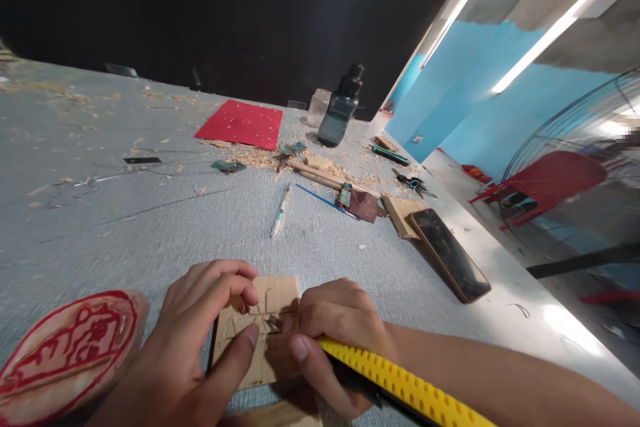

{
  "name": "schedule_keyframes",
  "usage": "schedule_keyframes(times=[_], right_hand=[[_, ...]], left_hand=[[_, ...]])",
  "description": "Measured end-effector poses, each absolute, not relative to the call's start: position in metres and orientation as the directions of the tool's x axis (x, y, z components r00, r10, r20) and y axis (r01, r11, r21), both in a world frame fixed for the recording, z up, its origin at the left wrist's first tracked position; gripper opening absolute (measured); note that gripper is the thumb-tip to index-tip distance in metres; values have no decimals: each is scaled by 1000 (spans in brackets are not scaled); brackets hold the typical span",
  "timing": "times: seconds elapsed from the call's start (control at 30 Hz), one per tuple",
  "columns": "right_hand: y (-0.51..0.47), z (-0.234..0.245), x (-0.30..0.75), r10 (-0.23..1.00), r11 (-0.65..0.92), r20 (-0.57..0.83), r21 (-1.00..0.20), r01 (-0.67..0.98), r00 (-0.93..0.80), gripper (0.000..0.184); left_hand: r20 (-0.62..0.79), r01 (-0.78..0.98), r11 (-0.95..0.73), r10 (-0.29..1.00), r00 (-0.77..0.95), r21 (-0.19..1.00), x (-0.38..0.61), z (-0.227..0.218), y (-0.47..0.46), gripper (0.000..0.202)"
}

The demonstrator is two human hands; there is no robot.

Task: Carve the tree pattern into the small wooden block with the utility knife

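Note:
A small pale wooden board [283, 370] with pencilled or cut outlines lies on the table close in front of me. My left hand [200, 327] grips its left side, fingers bent over the surface and thumb pressing on top. My right hand [340, 327] is closed around a yellow and black utility knife [400, 380]. The knife's blade tip touches or hovers just above the board's middle, between my two hands; exact contact is hard to make out. At the lower left sits an oval wooden plaque [75, 347] with red raised carving, partly behind my left wrist.
A white pen [281, 210] lies ahead of my hands. Beyond it are wood shavings [260, 157], a red sheet [243, 123], brown sandpaper [364, 205] and a dark bottle [340, 110]. A phone [450, 253] leans on a wood block [401, 213] near the right table edge.

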State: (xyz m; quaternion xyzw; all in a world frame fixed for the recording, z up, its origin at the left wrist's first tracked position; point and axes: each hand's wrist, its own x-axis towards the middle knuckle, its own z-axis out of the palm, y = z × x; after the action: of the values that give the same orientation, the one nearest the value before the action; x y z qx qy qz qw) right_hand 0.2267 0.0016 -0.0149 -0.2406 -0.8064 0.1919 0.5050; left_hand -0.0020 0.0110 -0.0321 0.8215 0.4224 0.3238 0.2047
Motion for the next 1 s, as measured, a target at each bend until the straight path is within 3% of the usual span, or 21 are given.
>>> schedule_keyframes(times=[0.23,0.4,0.6,1.0], right_hand=[[-2,-11,228,703,701,621,-686,195,-346,13],[-6,-7,228,823,554,492,-805,213,-284,18],[-2,-15,231,755,633,571,-764,129,-324,12],[0,-11,232,695,703,611,-689,180,-379,8]], left_hand=[[352,544,-581,809,472,606,-2,-23,10,18],[291,544,-544,826,483,639,-1,-20,11,2],[256,544,-492,854,453,680,-4,-18,12,9],[283,508,-513,840,463,692,-2,-13,12,7]])
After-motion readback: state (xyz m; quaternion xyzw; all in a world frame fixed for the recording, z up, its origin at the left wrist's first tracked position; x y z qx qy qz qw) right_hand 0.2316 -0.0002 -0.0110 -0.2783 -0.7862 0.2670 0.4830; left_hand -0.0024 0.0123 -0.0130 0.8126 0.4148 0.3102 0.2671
